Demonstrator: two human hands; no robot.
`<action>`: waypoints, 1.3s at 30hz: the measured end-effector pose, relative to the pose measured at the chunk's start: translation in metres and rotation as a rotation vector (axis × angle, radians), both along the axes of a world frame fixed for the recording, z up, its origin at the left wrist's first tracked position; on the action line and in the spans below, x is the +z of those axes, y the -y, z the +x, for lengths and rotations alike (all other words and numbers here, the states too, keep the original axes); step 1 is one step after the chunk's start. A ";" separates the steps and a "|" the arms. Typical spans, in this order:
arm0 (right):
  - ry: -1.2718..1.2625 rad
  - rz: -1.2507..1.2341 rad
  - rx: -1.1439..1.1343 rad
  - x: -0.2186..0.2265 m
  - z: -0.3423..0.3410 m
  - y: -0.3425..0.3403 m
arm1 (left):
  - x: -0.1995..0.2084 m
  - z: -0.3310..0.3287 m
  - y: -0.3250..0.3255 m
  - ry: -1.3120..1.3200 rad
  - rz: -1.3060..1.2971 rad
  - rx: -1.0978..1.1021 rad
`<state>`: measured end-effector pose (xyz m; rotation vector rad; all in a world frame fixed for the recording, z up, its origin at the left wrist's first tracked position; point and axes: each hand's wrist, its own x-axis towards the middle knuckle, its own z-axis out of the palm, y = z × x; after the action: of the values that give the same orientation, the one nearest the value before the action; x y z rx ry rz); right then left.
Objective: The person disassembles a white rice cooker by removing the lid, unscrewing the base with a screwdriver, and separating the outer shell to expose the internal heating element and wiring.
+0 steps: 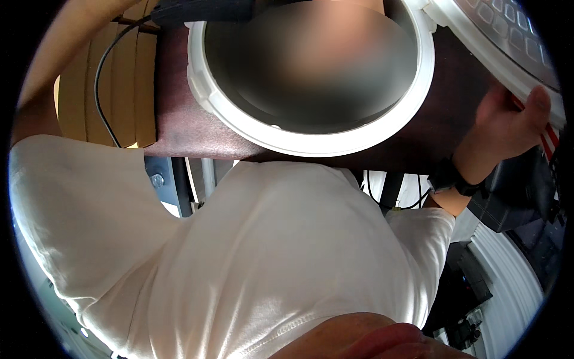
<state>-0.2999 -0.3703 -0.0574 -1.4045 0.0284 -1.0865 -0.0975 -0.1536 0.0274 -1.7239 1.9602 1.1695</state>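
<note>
A round container with a wide white rim (323,146) stands open on a dark reddish-brown table. Its grey inside is blurred, and a skin-coloured patch shows there; I cannot tell whether that is a reflection or a hand. At the right, my right hand (511,122) is closed on the edge of a round white lid (487,57) with a clear patterned middle. The lid is tilted up beside the container. A red-and-white strip (547,142) shows by this hand. My left forearm reaches up past the upper left edge, and my left hand cannot be made out.
Brown cardboard (110,84) stands left of the table (185,128), with a black cable (98,90) hanging across it. A dark object (203,11) is at the container's far left. A black case (508,194) lies below my right wrist.
</note>
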 end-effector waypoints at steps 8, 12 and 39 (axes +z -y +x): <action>-0.099 0.018 -0.171 0.008 0.003 -0.010 | 0.006 0.017 0.007 -0.171 0.137 0.033; -0.195 -0.064 -0.268 0.014 0.008 -0.018 | 0.001 0.023 0.003 -0.247 0.176 0.052; -0.422 -0.949 0.479 0.113 -0.036 -0.059 | 0.022 0.015 -0.021 -0.107 -0.007 0.096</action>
<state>-0.3362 -0.3108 0.0554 -2.3124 -0.5562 -0.3586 -0.0825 -0.1321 0.0496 -1.8114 1.9631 1.3151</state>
